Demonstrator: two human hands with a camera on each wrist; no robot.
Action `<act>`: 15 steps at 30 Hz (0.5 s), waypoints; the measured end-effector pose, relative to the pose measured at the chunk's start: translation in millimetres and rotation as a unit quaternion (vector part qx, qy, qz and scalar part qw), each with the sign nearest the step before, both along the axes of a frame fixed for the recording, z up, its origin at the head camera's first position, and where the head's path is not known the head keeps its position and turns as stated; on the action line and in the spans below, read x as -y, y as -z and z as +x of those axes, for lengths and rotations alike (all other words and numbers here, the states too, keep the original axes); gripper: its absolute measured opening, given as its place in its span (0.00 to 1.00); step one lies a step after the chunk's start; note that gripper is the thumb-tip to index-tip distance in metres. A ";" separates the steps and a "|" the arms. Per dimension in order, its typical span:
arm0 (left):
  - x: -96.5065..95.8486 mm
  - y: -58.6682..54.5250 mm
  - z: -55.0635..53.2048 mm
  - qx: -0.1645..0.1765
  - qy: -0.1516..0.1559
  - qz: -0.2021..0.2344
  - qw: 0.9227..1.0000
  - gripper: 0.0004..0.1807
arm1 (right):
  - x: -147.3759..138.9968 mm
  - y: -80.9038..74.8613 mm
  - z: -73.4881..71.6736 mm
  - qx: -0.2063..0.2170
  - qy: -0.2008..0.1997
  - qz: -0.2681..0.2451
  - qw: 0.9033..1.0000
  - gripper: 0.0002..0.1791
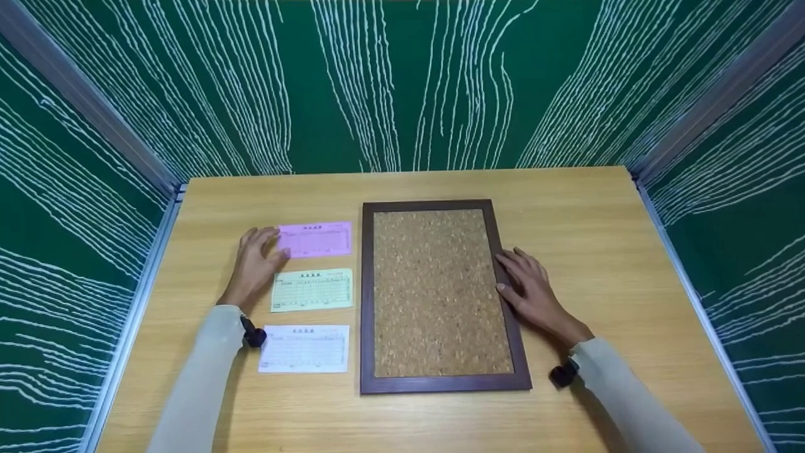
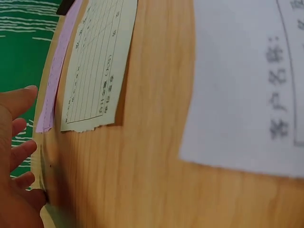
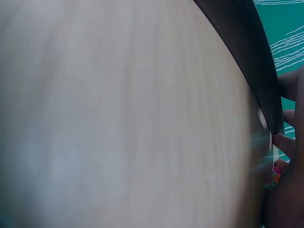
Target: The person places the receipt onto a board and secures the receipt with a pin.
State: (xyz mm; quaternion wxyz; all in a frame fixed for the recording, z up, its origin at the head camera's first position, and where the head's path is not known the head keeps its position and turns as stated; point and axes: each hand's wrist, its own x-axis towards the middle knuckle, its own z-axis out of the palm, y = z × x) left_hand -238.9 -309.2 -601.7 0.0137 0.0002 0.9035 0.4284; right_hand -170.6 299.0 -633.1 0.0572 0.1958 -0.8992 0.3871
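Observation:
A cork board [image 1: 440, 289] in a dark brown frame lies on the table, its long side running away from me. At its right edge is my right hand [image 1: 531, 292], fingertips and thumb against the frame, whose dark edge [image 3: 247, 52] also shows in the right wrist view. My left hand [image 1: 255, 261] is beside the pink slip [image 1: 314, 240], fingertips and thumb right at its left end, fingers loosely bent. Below that slip lies a pale green slip [image 1: 312, 290], then a white slip [image 1: 304, 349], all printed with form tables. The left wrist view shows the left hand's fingers [image 2: 21, 152] spread apart.
The wooden table [image 1: 597, 214] carries the board and slips. Green walls [image 1: 402, 88] with white wavy lines rise at the back and both sides, with metal posts [image 1: 717, 94] at the corners. A small dark device sits on each wrist.

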 end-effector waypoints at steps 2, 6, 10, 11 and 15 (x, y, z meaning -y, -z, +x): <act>1.4 -0.1 -1.5 0.006 0.002 -0.002 1.000 0.33 | -0.1 -0.6 -0.9 0.000 0.000 0.001 1.000 0.34; 3.8 -1.3 -6.3 0.001 0.010 -0.015 1.000 0.32 | -0.5 -1.4 -0.9 0.002 0.000 0.002 1.000 0.34; 5.6 -3.0 -11.7 -0.008 0.016 -0.030 0.999 0.31 | -1.1 -1.8 0.2 0.003 0.002 0.003 1.000 0.34; 6.1 -3.6 -12.9 -0.010 0.018 -0.037 0.999 0.31 | -1.2 -2.0 0.5 0.003 0.001 0.004 1.000 0.34; 8.3 -5.1 -17.8 -0.022 0.035 -0.063 0.997 0.29 | -1.9 -3.0 1.6 0.008 0.000 0.005 1.000 0.34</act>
